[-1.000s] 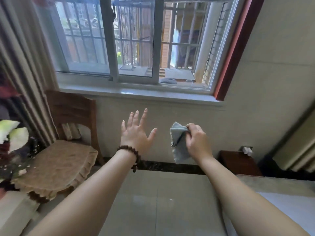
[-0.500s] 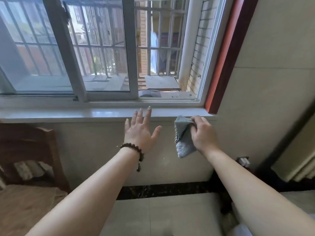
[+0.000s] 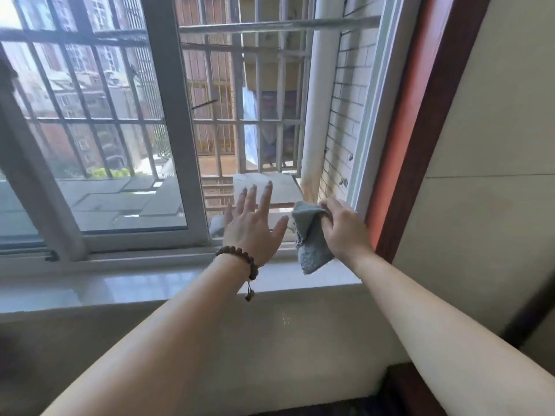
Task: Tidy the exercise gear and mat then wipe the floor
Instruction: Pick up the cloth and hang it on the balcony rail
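Observation:
My right hand (image 3: 342, 229) grips a crumpled grey cloth (image 3: 310, 238), which hangs from the fingers just above the right end of the white window sill (image 3: 135, 285). My left hand (image 3: 253, 225) is raised beside it with fingers spread, holding nothing, and a dark bead bracelet (image 3: 240, 259) sits on its wrist. Both hands are held up in front of the open right part of the window. No mat or exercise gear is in view.
A sliding window with a grey frame (image 3: 177, 124) and outer metal bars (image 3: 270, 94) fills the view. A red-brown window surround (image 3: 420, 115) runs down the right side next to a pale wall (image 3: 492, 235). A white pipe (image 3: 316, 100) stands outside.
The view has tilted up from the floor and chair to the window. Both hands have risen and reached forward to sill height, the cloth still in my right hand.

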Tool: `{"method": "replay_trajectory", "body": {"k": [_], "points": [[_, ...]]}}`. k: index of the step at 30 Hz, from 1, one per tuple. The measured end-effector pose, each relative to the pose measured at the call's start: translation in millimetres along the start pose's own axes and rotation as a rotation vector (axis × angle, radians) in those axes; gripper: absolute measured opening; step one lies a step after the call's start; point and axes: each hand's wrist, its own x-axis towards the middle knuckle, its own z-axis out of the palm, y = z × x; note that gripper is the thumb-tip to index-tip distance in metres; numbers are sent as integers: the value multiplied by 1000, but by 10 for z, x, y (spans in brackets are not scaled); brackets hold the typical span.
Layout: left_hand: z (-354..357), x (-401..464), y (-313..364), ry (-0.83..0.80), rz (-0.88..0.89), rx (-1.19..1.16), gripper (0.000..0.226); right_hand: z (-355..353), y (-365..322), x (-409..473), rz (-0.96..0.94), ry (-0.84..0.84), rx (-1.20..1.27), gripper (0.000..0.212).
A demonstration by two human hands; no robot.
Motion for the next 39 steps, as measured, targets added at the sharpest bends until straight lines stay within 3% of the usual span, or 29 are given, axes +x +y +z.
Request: {"method": "replay_trajectory", "body": {"k": [18,28,34,39], "points": [[256,2576,-830,123,171,-97,69,733,107,2242,-35,178,-113,18],[367,3438,-910,134,245,-157,63,883,221,3031,-30,201,-209,15],[401,3630,-807,258,369,-204,45,914,226,3297,-83,191,-239,19],[369,3821,-704,393,418,-385,6,919,273,3413,-96,190,-221,19]]}}
